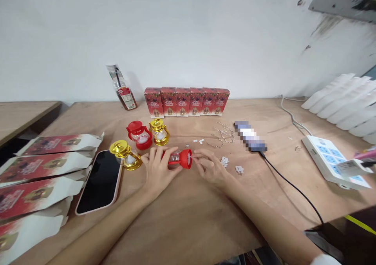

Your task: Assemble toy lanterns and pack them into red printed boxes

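In my left hand (158, 169) a small red lantern (185, 158) lies on its side, its base turned to the right. My right hand (211, 167) is at that base, thumb and fingers pinched together on a thin, pale piece too small to name. Left of my hands stand another red lantern (140, 135), a gold lantern (159, 131) behind it and a second gold lantern (126, 154) nearer me. Tiny white pieces (201, 141) lie just beyond my hands. White tabs (225, 161) lie to the right of my right hand.
Red printed boxes (182, 102) stand in a row at the back, beside a bottle (127, 96). Bent wires (223, 135) lie near a cabled phone (249, 135). A power strip (335, 161) is at right. Opened boxes (44, 171) and a dark-screened phone (101, 180) lie left.
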Demonstrator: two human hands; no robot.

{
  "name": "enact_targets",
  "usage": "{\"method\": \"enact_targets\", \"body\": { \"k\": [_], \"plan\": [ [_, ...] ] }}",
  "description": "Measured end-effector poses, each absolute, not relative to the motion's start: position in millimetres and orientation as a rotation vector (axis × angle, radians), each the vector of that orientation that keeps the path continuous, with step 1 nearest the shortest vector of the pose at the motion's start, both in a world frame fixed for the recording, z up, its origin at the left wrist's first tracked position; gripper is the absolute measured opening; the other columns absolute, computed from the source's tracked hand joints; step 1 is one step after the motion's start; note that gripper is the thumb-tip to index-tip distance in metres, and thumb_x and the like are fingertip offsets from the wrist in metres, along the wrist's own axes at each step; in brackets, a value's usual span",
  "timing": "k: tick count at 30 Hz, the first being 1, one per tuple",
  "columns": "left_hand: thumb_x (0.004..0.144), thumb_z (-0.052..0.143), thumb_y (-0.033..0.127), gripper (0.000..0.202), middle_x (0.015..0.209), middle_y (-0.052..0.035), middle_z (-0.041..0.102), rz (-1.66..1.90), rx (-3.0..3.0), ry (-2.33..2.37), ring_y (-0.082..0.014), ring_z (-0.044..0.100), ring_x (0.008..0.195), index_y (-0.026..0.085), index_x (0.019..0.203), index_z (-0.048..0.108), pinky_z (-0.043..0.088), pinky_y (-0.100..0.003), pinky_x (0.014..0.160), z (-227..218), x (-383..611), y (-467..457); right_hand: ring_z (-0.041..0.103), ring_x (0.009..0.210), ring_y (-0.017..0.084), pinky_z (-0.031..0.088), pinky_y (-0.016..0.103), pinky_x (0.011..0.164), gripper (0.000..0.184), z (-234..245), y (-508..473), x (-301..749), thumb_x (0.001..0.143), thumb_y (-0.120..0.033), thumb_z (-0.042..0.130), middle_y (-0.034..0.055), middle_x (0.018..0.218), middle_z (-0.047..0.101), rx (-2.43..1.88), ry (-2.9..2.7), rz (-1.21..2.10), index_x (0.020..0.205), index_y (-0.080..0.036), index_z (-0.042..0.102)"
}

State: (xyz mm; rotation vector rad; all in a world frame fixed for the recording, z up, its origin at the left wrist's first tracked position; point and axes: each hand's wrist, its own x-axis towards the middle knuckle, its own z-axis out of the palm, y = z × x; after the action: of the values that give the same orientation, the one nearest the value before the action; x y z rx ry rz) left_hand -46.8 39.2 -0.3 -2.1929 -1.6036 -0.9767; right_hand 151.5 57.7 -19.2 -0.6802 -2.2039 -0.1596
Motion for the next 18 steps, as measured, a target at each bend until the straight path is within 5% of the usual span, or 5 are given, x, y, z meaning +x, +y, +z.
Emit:
{"method": "enact_targets", "body": {
  "k": [18],
  "plan": [
    [0.073, 0.069, 0.038, 0.037, 0.092, -0.0076, 0.067, -0.880, -2.156, -1.471, -0.0262, 0.053, 0.084, 0.021, 0.106, 0.063, 0.027, -0.037, 0.071, -2.4, -45.6, 36.8, 0.060, 0.100, 0.016, 0.052, 0.031, 0.078, 0.030, -1.8, 52.9, 143.9, 0.089, -0.003, 0.033, 0.0125, 0.109, 0.060, -0.546, -2.233, -0.402, 0.114, -0.018, 0.039]
  ]
}}
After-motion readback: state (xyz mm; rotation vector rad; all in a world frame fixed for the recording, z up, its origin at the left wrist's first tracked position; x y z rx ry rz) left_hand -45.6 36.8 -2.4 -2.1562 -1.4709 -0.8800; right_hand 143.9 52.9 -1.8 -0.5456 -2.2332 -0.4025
